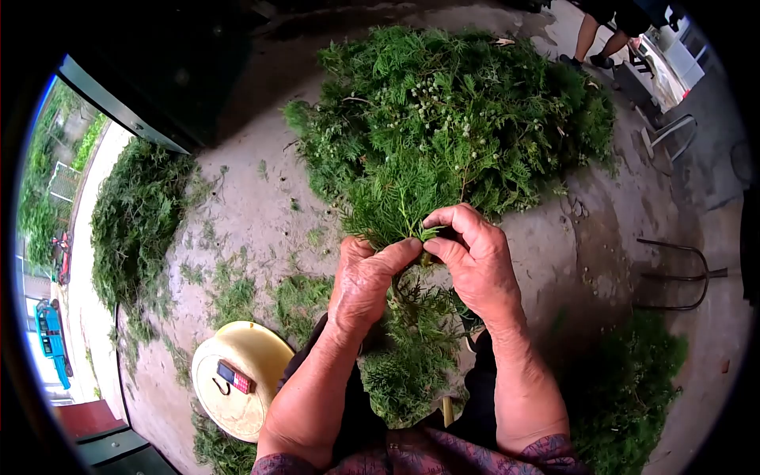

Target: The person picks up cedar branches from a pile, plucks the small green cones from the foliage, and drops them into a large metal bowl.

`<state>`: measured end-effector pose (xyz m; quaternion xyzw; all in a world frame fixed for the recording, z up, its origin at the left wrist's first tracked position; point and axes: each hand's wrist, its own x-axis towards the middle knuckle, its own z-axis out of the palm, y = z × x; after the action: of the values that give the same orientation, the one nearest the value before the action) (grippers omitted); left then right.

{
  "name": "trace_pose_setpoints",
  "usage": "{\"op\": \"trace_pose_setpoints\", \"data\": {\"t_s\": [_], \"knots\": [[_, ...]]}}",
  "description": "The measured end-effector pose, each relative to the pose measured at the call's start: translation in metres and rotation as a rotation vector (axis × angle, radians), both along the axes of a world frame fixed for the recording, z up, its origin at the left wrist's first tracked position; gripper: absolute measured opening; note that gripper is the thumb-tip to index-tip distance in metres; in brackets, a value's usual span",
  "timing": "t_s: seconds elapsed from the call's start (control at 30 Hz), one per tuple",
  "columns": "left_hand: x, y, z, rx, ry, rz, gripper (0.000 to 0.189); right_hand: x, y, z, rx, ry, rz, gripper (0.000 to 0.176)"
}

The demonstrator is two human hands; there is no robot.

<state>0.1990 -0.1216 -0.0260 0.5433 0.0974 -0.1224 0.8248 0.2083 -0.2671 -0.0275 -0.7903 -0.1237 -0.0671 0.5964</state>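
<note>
Near the middle of the head view, my left hand (pixel 366 277) is closed on a green leafy sprig (pixel 396 207), its thumb pressed at the stem end. Close against it, my right hand (pixel 473 257) pinches the base of the same sprig between thumb and forefinger. The sprig's fronds fan upward from the fingertips. Behind it lies a large heap of green branches (pixel 451 119) with small pale cones. More cut greenery (pixel 412 348) lies below my hands, between the legs.
An upturned yellow basin (pixel 273 352) with a phone (pixel 235 377) on it stands lower left. Another branch pile (pixel 134 222) lies left, one more (pixel 625 388) lower right. A metal frame (pixel 681 275) is at right. A person's legs (pixel 590 39) show upper right.
</note>
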Motion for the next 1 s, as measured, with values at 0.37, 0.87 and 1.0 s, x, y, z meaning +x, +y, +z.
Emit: {"op": "trace_pose_setpoints", "data": {"t_s": [0.37,0.87,1.0], "knots": [[0.007,0.010,-0.021,-0.373,0.106,0.121,0.012,0.007,-0.011,0.002,0.880,0.491,0.187,0.020],[0.005,0.001,-0.008,-0.244,0.244,0.087,0.007,-0.002,0.004,-0.005,0.187,0.124,0.021,0.030],[0.005,-0.005,-0.005,-0.155,0.210,0.171,0.008,-0.005,0.010,-0.002,0.192,0.034,0.038,0.032]]}}
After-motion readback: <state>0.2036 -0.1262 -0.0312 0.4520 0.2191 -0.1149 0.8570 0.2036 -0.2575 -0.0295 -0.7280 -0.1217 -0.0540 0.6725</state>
